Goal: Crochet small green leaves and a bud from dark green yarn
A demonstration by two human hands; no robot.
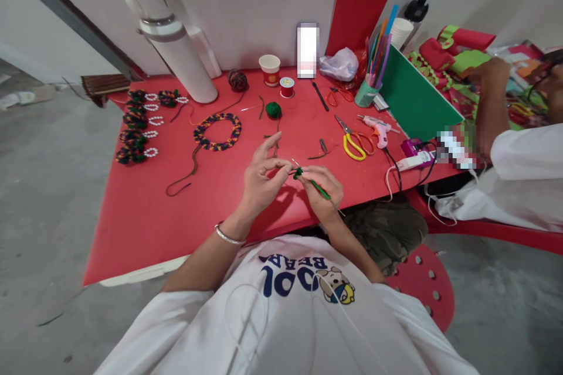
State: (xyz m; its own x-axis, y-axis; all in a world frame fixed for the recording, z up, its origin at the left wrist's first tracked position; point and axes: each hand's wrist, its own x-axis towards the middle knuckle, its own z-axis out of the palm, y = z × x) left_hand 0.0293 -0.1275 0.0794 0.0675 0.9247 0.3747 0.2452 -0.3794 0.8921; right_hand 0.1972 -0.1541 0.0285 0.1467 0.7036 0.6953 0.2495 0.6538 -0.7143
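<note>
My right hand (324, 192) is closed around a crochet hook with a green handle (321, 190), its thin metal tip pointing up and left. A small dark green piece of crochet (298, 172) sits between both hands' fingertips. My left hand (263, 180) pinches at the piece's left side with thumb and a finger, while its index finger is raised. Just beyond that finger, green yarn runs toward a ball of green yarn (273, 109) on the red table. Exactly where the hook meets the stitches is too small to see.
A multicoloured crocheted ring (217, 132) and several yarn bundles with white bead loops (134, 120) lie left. A tall white flask (178, 50) and paper cup (270, 68) stand behind. Yellow-handled scissors (353, 145) and a pink glue gun (379, 130) lie right. A co-worker's arm (495, 99) is beyond.
</note>
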